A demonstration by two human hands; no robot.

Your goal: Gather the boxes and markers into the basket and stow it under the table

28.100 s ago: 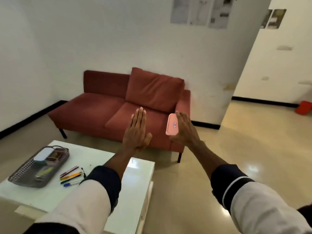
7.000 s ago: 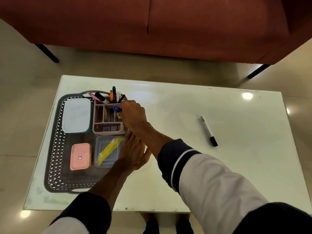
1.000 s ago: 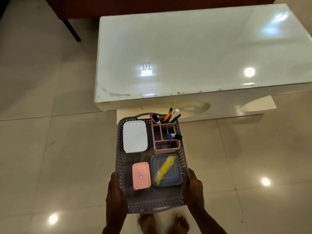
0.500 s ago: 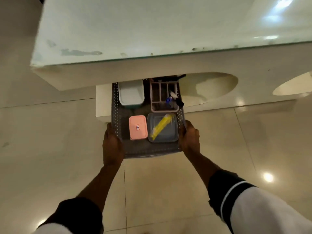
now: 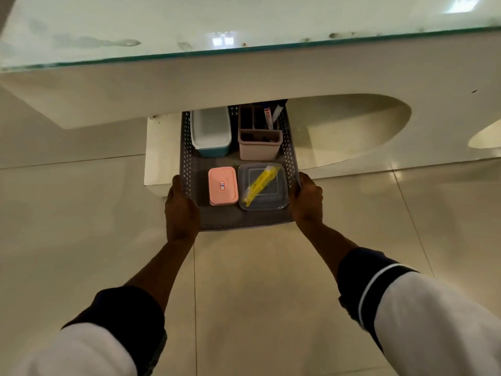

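Observation:
The grey perforated basket (image 5: 244, 219) is low over the floor, its far half under the white table (image 5: 244, 77). My left hand (image 5: 180, 210) grips its left rim and my right hand (image 5: 309, 202) grips its right rim. Inside lie a pink box (image 5: 222, 185), a clear box (image 5: 264, 187) holding something yellow, a white-lidded teal box (image 5: 211, 131) and a pink organizer (image 5: 259, 142) with markers (image 5: 268, 118), whose tops are hidden by the table edge.
The table's glass top (image 5: 217, 23) overhangs the basket, and its lower shelf (image 5: 160, 153) sits just left of it. A curved cut-out (image 5: 352, 123) opens in the table's side to the right. Glossy tiled floor (image 5: 257, 280) spreads below my arms.
The basket has gone from in front of the table down and forward under the tabletop. My view has dropped closer, and both hands keep their hold on the rims.

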